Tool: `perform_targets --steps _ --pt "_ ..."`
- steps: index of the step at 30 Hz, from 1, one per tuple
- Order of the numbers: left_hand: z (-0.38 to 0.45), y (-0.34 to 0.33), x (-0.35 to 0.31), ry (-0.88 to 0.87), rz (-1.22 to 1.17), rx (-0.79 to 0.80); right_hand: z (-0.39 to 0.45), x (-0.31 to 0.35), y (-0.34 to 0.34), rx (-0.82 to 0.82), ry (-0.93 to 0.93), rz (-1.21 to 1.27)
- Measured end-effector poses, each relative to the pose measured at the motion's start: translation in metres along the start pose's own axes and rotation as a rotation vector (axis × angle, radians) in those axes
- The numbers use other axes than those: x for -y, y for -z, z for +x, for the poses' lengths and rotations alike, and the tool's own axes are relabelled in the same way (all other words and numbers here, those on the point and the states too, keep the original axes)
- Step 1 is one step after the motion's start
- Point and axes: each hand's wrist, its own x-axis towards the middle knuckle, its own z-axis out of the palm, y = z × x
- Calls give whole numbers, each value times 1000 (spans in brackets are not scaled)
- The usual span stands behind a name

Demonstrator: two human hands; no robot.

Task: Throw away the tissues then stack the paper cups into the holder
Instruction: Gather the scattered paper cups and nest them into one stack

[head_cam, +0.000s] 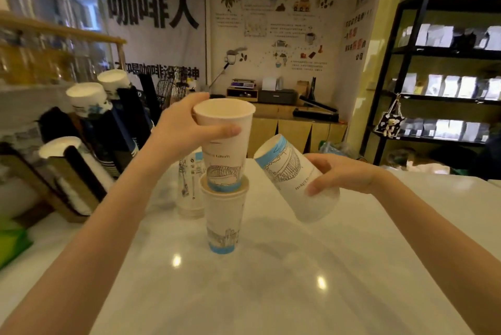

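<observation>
Above the table [271, 294], one cup [225, 142] was gripped by the left hand [179, 128], its base hidden inside another cup [223, 223]. A tilted cup [295, 177] was clasped by the right hand [341, 172], its rim blurred.

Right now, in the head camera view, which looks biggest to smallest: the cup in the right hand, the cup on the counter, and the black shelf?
1. black shelf, though far off.
2-3. cup in the right hand and cup on the counter: alike; not ranked.
</observation>
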Motion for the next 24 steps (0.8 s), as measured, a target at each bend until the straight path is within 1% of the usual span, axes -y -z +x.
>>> perform_targets --steps 3,5,7,9,12,14,16,19,21,24 --pt "-11 -8 20 67 31 74 8 15 2 -207 16 -186" --pt "-19 -17 34 128 49 117 14 28 2 -389 71 -321" --pt "-26 -24 48 176 29 148 19 47 0 -550 153 -367" --pt "-31 -30 59 197 -10 176 22 62 -3 -671 258 -468" --pt "-36 -38 72 230 -77 239 26 73 -11 -794 377 -799" --pt "-38 -43 81 252 -114 259 32 75 -22 -815 461 -1069" --pt "-40 -46 83 252 -174 264 37 76 -35 -800 552 -1324" --pt "-41 -47 87 243 -239 261 40 74 -55 -674 649 -1621" --pt "-43 -51 88 240 -230 257 42 71 -69 -583 679 -1694" --pt "-45 -54 88 248 -202 242 46 67 -85 -477 693 -1692"
